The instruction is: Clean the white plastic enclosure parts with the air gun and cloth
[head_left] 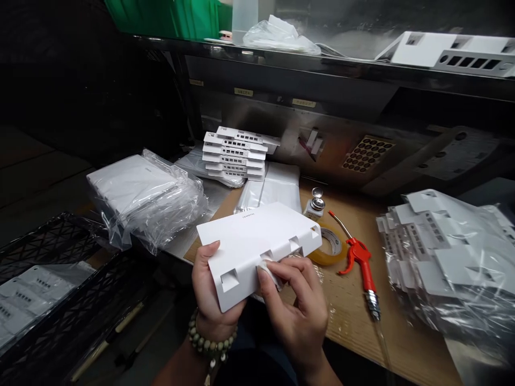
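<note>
A white plastic housing (245, 236) with square notches along its bent edge is held up in front of me, tilted. My left hand (215, 284) grips its left end, thumb on top and fingers underneath. Between thumb and fingers, my right hand (295, 300) pinches a small white cloth (266, 266) against the notched edge; most of the cloth is hidden by the fingers. Behind the housing lie a roll of yellowish tape (332, 244), a small bottle with a metal lid (315, 206) and flat plastic bags (277, 185).
A red air gun (360, 260) lies on the cardboard (398, 332) at right. Bagged housings stand at right (446, 252) and left (137, 185). More housings are stacked (235, 153) at the back. A shelf edge (341, 63) crosses above; a black crate (48, 230) sits lower left.
</note>
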Tool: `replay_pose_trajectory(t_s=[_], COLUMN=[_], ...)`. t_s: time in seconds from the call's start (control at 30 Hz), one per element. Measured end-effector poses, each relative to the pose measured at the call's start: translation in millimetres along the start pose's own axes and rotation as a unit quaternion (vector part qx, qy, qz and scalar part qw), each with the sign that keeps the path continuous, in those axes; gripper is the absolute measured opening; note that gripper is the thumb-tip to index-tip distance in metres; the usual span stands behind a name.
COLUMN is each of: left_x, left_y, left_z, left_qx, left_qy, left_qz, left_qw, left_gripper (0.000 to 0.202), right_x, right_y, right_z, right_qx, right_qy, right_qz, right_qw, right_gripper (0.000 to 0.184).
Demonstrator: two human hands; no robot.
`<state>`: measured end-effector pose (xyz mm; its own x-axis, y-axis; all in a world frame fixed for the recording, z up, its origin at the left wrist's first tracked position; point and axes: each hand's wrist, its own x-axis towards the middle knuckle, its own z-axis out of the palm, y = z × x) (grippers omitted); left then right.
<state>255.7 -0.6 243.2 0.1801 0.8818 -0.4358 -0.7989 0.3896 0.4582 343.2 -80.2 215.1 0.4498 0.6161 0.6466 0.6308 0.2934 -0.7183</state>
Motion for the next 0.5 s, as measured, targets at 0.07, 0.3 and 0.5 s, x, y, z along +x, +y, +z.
replay_pose_trajectory(t_s=[0.07,0.3,0.5], left_x=[1,-1,0], left_y=[-2,-1,-5], left_z=[0.3,3.1,4.8], left_qx=[-0.005,-0.015,-0.031], left_qy=[-0.002,-0.026,-0.025], left_qz=[0.001,-0.08,-0.103], left_qw=[1.0,0.996,0.994], left_gripper=[0.033,0.039,0.044], right_x=[-2,3,-2], right_y=[-3,-16,-20], right_z=[4,1,3], right_qx=[-0.005,0.099,0.04], right_qy=[0.004,-0.093,-0.067], right_qz=[-0.019,0.031,-0.057], right_qw=[1.0,0.99,0.995], right_gripper=[0.024,0.014,0.022])
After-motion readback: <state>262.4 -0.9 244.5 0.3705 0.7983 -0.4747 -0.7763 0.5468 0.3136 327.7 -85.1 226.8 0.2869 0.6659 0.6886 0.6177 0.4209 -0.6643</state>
